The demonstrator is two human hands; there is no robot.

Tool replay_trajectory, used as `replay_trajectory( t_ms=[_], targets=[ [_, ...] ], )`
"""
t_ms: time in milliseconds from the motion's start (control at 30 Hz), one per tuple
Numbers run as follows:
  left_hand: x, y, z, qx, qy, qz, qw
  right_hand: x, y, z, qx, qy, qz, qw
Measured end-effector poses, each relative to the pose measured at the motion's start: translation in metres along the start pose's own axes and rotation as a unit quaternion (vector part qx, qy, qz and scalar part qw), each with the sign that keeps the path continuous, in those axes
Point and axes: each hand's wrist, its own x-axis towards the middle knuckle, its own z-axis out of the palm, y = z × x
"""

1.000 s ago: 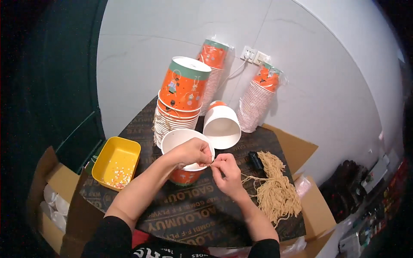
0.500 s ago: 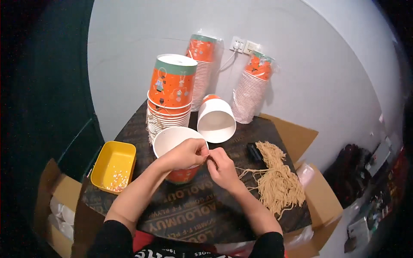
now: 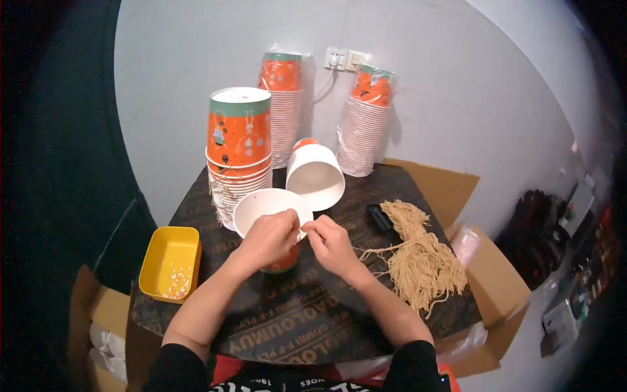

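A paper bucket (image 3: 256, 208), white inside with an orange outside, stands mouth up near the middle of the table. At its right near rim, my left hand (image 3: 266, 238) is closed, thumb and fingers pinched together. Just to its right, my right hand (image 3: 332, 245) is pinched too, fingertips nearly meeting the left ones. Whatever lies between the fingers is too small to make out. Loose strands run from beside my right wrist to a bundle of tan cord (image 3: 428, 274) on the right.
Behind stands a tall stack of upturned buckets (image 3: 239, 134), with cords along its left side. One bucket (image 3: 318, 181) lies sideways. Two wrapped stacks lean at the wall. A yellow box (image 3: 145, 261) with small beads sits left; a black object (image 3: 379, 218) and cardboard box (image 3: 498, 271) are right.
The whole view has shifted, so most things sit further left in the picture. Both hands remain pinched close together at the bucket's rim, with my left knuckles turned slightly more upward.
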Motion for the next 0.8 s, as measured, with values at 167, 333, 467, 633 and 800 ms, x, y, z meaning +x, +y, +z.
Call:
replay_trajectory(
  t_ms=[167,333,467,633,800],
  targets=[
    [0.003,-0.005,0.003,-0.04,-0.003,0.002,0.999,-0.002,0.005,0.005,0.111,-0.016,0.106,0.988],
    [0.002,-0.007,0.001,-0.066,0.004,0.021,0.998,-0.002,0.009,-0.003,0.308,-0.119,0.26,0.907],
    [0.0,-0.007,-0.003,-0.083,-0.008,0.001,0.996,0.001,-0.002,-0.005,0.407,-0.1,0.322,0.849],
    [0.001,-0.007,-0.002,-0.083,-0.017,-0.012,0.996,0.004,-0.01,-0.009,0.435,-0.078,0.328,0.835],
    [0.004,-0.013,0.005,-0.131,-0.012,-0.01,0.991,-0.003,0.014,0.006,0.382,-0.082,0.247,0.887]
  ],
)
